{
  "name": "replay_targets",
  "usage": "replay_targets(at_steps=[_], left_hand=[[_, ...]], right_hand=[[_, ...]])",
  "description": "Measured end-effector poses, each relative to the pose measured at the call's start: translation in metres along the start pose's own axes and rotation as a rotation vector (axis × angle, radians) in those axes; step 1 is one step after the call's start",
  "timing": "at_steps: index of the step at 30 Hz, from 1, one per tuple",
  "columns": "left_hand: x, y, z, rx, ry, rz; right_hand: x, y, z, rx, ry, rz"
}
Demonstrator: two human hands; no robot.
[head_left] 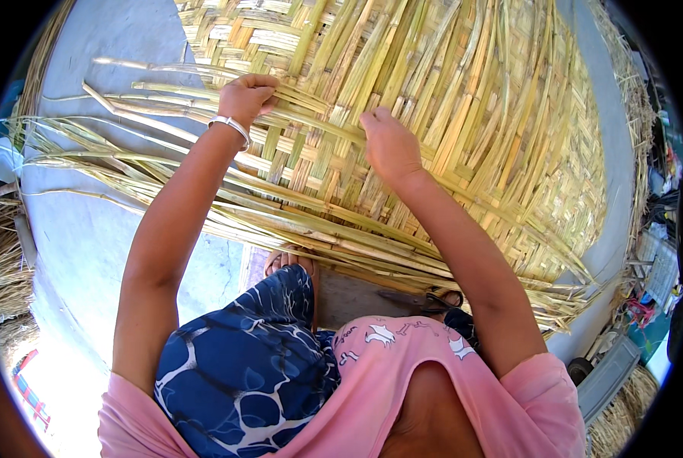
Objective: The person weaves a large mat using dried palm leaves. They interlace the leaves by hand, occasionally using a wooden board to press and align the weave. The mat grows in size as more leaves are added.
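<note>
In front of me lies a large woven mat [238, 34] of flat, yellow-green split-cane strips. Many upright strips [433, 69] fan across its far middle and right. My left hand [248, 99], with a pale bangle at the wrist, is closed on cane strips near the mat's left edge. To the right, my right hand [391, 145] pinches the same band of crosswise strips [311, 126], its fingertips among the weave. Loose strip ends [154, 95] stick out past my left hand. Nearer me, a bundle of long strips [303, 225] runs along the mat's near edge.
A grey concrete floor [97, 229] surrounds the mat. My sandalled feet [292, 263] stand just below its near edge. Dry straw [1, 267] is heaped at far left. On the right are a grey plastic container [612, 378] and mixed clutter.
</note>
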State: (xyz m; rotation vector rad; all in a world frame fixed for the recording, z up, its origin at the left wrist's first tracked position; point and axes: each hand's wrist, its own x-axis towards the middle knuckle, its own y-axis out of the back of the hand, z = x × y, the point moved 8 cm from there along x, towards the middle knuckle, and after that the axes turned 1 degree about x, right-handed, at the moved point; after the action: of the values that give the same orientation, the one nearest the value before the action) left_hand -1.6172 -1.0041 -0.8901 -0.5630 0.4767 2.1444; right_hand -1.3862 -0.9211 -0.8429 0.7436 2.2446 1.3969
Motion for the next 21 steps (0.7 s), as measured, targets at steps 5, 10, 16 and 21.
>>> replay_targets(at_steps=[5, 10, 16, 21], left_hand=[[0.008, 0.019, -0.009, -0.466, 0.042, -0.096], [0.001, 0.022, 0.012, -0.519, -0.021, -0.351], [0.004, 0.009, 0.037, -0.434, -0.144, -0.466], [0.022, -0.014, 0.036, -0.045, -0.038, -0.286]], right_hand=[[0.025, 0.018, -0.024, 0.019, 0.125, -0.019], [0.060, -0.003, -0.053, 0.276, 0.069, -0.004], [0.071, -0.008, -0.052, 0.332, -0.215, -0.099], [0.066, -0.011, -0.040, 0.425, -0.329, 0.101]])
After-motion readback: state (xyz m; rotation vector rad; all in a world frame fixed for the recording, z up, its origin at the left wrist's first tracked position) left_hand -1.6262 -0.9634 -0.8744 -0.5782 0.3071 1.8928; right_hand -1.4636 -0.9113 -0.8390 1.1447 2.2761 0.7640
